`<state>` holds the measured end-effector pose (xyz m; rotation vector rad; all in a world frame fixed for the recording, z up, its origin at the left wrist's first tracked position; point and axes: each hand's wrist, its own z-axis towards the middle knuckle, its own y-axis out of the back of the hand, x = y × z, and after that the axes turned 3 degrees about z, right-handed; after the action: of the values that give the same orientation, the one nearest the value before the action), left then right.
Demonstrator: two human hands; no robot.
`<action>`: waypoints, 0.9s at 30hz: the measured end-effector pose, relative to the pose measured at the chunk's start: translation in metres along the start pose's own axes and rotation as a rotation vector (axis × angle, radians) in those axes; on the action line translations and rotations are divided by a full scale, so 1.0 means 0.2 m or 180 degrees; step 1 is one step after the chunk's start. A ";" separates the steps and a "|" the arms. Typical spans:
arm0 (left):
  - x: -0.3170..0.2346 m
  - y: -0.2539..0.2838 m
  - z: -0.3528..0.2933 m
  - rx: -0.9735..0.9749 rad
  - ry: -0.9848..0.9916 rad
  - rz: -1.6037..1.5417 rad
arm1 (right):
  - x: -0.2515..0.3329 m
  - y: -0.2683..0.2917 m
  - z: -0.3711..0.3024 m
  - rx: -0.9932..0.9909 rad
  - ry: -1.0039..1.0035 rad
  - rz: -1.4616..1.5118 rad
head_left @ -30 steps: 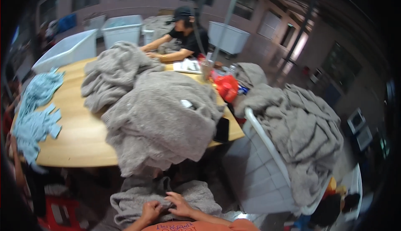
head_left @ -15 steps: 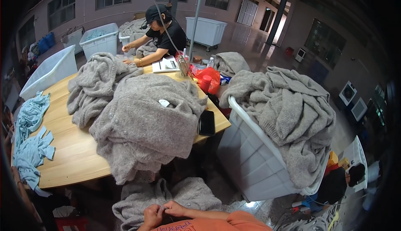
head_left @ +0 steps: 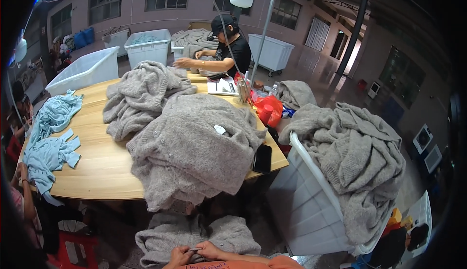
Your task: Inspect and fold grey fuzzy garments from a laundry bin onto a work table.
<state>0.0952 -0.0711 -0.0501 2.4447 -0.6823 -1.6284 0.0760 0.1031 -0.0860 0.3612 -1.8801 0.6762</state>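
Observation:
At the lower edge, a grey knit garment (head_left: 233, 234) lies spread across my lap. My left hand (head_left: 180, 257) and my right hand (head_left: 210, 250) are close together, fingers pinched on a narrow strip of its edge. Any small item between the fingertips is too small to make out. Just beyond, a heap of grey knitwear (head_left: 189, 147) with small buttons and a white tag (head_left: 220, 129) hangs over the front edge of the wooden table (head_left: 97, 171).
A white bin (head_left: 301, 205) overflowing with grey knits stands at right. A black phone (head_left: 262, 159) lies on the table corner. Light blue garments (head_left: 51, 157) lie at left, beside another person's hand (head_left: 22, 171). Across the table sits a person in black (head_left: 238, 52).
The view has swung left and slightly up, showing more of the person at the left edge. My hands stay pinched on the garment. The person across has reached an arm out leftward.

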 end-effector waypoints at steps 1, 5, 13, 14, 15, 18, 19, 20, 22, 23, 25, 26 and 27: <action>-0.02 0.00 0.00 -0.0022 0.0020 -0.0007 | 0.04 0.00 0.00 0.0152 0.0052 -0.0083; -0.09 0.02 0.04 -0.0042 0.0076 0.0528 | 0.03 0.00 0.00 0.0190 -0.0164 0.0346; -0.14 0.03 0.08 0.0476 -0.0450 0.1193 | 0.00 0.00 -0.01 -0.0580 0.0151 0.0129; -0.15 0.03 0.09 0.0489 -0.0418 0.1139 | 0.00 0.01 -0.01 -0.0586 0.0135 0.0134; -0.15 0.02 0.09 0.0502 -0.0385 0.1085 | 0.00 0.02 -0.01 -0.0690 0.0202 0.0102; -0.03 0.00 0.12 0.0487 -0.0180 0.0312 | -0.05 0.03 0.00 -0.0693 0.0164 -0.0015; -0.06 0.00 0.11 0.0488 -0.0162 0.0322 | -0.05 0.04 0.00 -0.0589 0.0094 -0.0100; -0.11 0.00 0.09 0.0469 -0.0086 0.0287 | -0.04 0.05 -0.01 -0.0582 0.0090 -0.0081; -0.13 -0.01 0.08 0.0449 0.0007 0.0247 | -0.02 0.05 -0.02 -0.0514 -0.0040 0.0090; -0.13 -0.02 0.08 0.0296 0.0017 0.0170 | 0.00 0.03 -0.02 -0.0508 -0.0054 0.0099; -0.11 -0.03 0.09 0.0151 0.0040 0.0095 | 0.01 0.01 -0.01 -0.0941 0.0218 -0.0057; -0.11 -0.03 0.09 0.0146 -0.0008 -0.0175 | -0.02 0.02 0.01 -0.0913 0.0362 -0.0078; -0.11 -0.03 0.10 0.0140 -0.0058 -0.0444 | -0.03 0.02 0.00 -0.0918 0.0353 -0.0068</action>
<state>0.0723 -0.0534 -0.0410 2.5644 -0.5675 -1.7038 0.0760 0.1061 -0.0931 0.1545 -1.8329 0.3942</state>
